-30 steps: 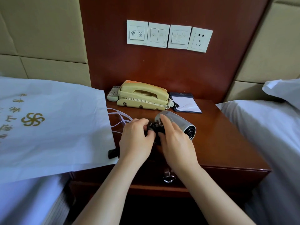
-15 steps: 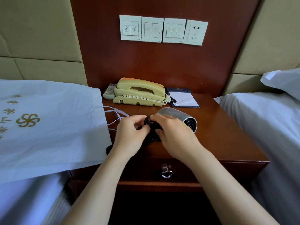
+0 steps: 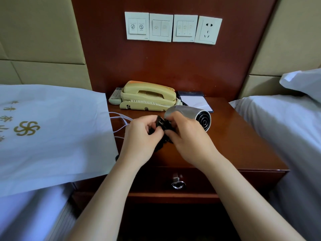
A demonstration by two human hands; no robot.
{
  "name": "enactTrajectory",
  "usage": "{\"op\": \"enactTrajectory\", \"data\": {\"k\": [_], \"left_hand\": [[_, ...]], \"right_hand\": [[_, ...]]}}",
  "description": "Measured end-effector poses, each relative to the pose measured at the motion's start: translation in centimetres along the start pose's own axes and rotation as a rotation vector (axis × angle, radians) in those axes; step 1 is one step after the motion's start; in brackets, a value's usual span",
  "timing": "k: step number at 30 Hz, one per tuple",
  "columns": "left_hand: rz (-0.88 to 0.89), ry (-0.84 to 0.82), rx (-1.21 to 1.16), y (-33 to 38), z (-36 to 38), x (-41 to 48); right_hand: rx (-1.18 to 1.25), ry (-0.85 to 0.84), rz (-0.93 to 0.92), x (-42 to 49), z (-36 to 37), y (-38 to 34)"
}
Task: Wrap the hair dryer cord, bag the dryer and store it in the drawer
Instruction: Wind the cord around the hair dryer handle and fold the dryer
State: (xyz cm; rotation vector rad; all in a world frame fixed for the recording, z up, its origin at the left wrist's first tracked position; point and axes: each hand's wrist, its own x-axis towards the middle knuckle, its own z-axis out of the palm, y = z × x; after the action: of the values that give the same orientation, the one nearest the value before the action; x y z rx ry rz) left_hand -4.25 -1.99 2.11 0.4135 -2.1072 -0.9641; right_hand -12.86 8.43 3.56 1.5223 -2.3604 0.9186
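A silver hair dryer (image 3: pixel 192 113) lies on the wooden nightstand (image 3: pixel 243 146), its grille facing right and toward me. Its black cord (image 3: pixel 162 126) is bunched at the handle between my hands. My left hand (image 3: pixel 140 138) pinches the cord bundle from the left. My right hand (image 3: pixel 187 140) grips the cord and the handle from the right, hiding most of the handle. A white drawstring bag (image 3: pixel 52 136) with gold print lies on the bed at left, its strings (image 3: pixel 119 119) trailing onto the nightstand. The drawer (image 3: pixel 199 181) below, with a metal ring pull (image 3: pixel 178 184), is closed.
A beige telephone (image 3: pixel 147 96), a remote (image 3: pixel 115 97) and a notepad (image 3: pixel 194 101) sit at the back of the nightstand. Wall switches and a socket (image 3: pixel 208 30) hang above. A white bed (image 3: pixel 281 136) borders the right side.
Both hands have kept working the cord at the handle; the fingers have shifted and the black bundle shows more between them. The view has dipped slightly.
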Motion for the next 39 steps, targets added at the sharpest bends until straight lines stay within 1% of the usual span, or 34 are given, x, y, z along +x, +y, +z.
{"op": "enactTrajectory", "data": {"k": [3, 6, 9, 10, 12, 14, 15, 17, 20, 23, 25, 28, 30, 34, 36, 38, 39], "left_hand": [[0.011, -0.002, 0.102, 0.0, 0.2, -0.2], [0.018, -0.067, 0.098, 0.5, -0.3, -0.3], [0.066, -0.135, 0.152, 1.0, -0.8, -0.5], [0.052, -0.132, 0.188, 1.0, -0.8, -0.6], [-0.029, -0.052, 0.210, 0.6, -0.8, -0.8], [-0.129, 0.046, 0.138, -0.1, -0.9, -0.9], [-0.152, 0.057, 0.122, -0.1, -1.0, -0.9], [-0.161, 0.014, 0.113, -0.4, -0.8, -1.2], [-0.199, -0.003, -0.028, -0.6, -0.5, -1.5], [-0.238, 0.012, -0.160, -0.7, -0.3, -1.6], [-0.245, 0.010, -0.196, -0.8, -0.1, -1.5], [-0.264, 0.014, -0.241, -0.7, 0.4, -1.6], [-0.282, 0.024, -0.258, -0.6, 0.7, -1.5], [-0.316, 0.011, -0.238, -0.5, 0.9, -1.4], [-0.328, 0.002, -0.193, -0.5, 0.9, -1.4], [-0.340, -0.058, -0.152, -0.5, 0.8, -1.6], [-0.344, -0.115, -0.142, -0.4, 0.7, -1.8]], "right_hand": [[-0.058, -0.093, -0.015, 0.2, -0.6, 0.2], [-0.098, -0.175, -0.065, 0.2, -0.8, 0.0], [-0.051, -0.173, -0.095, 0.2, -0.5, -0.3], [-0.038, -0.156, -0.093, 0.1, -0.3, -0.3], [-0.007, -0.125, -0.054, -0.1, -0.1, -0.3], [0.046, -0.092, -0.026, -0.3, 0.0, 0.0], [0.063, -0.075, -0.031, -0.4, 0.0, 0.1], [0.073, -0.044, -0.043, -0.6, 0.2, 0.4], [0.103, -0.010, -0.039, -1.0, 0.4, 0.6], [0.138, -0.036, -0.048, -1.5, 0.5, 0.7], [0.096, -0.042, -0.051, -1.7, 0.7, 0.9], [0.043, 0.086, -0.032, -1.7, 1.4, 1.1], [0.044, 0.139, -0.010, -1.6, 1.9, 1.1], [0.023, 0.238, -0.043, -1.4, 2.6, 1.1], [-0.002, 0.300, -0.055, -1.2, 2.6, 1.3], [-0.053, 0.380, -0.022, -1.0, 2.4, 2.0], [-0.069, 0.414, 0.028, -1.0, 2.2, 2.5]]}}
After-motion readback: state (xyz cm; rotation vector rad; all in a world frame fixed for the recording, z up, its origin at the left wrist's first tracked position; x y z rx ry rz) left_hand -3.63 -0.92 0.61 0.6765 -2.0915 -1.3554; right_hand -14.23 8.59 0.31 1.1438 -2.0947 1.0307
